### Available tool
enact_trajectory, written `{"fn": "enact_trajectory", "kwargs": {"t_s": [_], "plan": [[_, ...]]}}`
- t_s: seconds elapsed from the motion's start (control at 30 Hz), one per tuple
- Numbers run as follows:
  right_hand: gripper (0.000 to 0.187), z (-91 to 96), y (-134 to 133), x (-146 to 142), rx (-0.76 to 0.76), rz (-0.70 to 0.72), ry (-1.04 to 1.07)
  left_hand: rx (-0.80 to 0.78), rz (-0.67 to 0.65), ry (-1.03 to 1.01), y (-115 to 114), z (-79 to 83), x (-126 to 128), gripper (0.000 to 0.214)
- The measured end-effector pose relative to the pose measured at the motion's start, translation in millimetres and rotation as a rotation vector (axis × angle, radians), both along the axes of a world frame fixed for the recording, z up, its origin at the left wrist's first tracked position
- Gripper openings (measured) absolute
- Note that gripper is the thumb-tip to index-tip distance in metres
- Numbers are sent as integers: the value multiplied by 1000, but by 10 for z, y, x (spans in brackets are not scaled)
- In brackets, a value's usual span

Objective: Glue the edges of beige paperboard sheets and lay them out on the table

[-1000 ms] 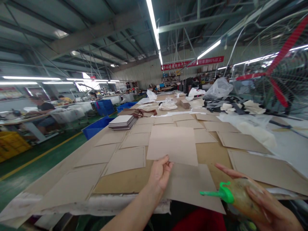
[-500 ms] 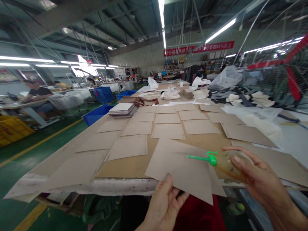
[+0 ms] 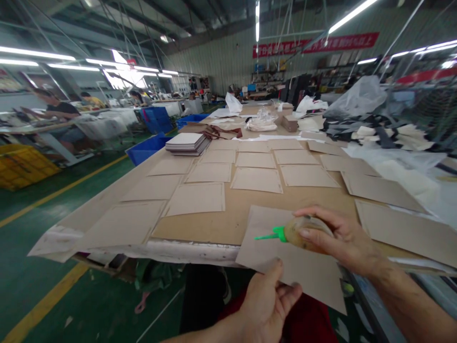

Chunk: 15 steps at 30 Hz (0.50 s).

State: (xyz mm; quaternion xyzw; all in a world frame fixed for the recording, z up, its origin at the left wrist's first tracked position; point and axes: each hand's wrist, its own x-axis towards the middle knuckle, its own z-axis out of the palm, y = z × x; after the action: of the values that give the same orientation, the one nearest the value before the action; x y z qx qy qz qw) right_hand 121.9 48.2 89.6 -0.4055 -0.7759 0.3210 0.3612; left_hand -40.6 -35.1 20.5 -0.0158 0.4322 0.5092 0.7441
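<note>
My left hand (image 3: 269, 302) grips the near edge of a grey-brown cardboard sheet (image 3: 296, 274), thumb on top and fingers beneath. The sheet juts out over the table's front edge. In my right hand (image 3: 342, 238) is a squeeze bottle of amber glue (image 3: 309, 232), lying on its side above the sheet. Its green nozzle (image 3: 269, 235) points left over the sheet; whether the tip touches cannot be told. Similar cardboard sheets (image 3: 196, 199) lie in rows across the table (image 3: 200, 231), several with thin lines along their edges.
A stack of boards (image 3: 187, 144) stands at the table's left side, beside brown straps (image 3: 224, 132). Dark and cream fabric scraps (image 3: 385, 133) and clear plastic bags (image 3: 360, 97) pile up at right. Blue bins (image 3: 146, 147) stand left of the table. A person (image 3: 53, 107) sits at a far-left workbench.
My right hand has brought the glue bottle left, further over the sheet. The sheet and my left hand now appear further right, as the camera view has shifted.
</note>
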Motion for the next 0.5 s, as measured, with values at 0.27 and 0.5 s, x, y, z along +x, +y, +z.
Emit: {"fn": "enact_trajectory", "kwargs": {"t_s": [0.27,0.5], "plan": [[16,54,107,-339,214,209,-245,106,-194,100,93,-80,88,34],[15,98,116,-438,311,310,-345,82,-158,166,162,-132,177,32]]}}
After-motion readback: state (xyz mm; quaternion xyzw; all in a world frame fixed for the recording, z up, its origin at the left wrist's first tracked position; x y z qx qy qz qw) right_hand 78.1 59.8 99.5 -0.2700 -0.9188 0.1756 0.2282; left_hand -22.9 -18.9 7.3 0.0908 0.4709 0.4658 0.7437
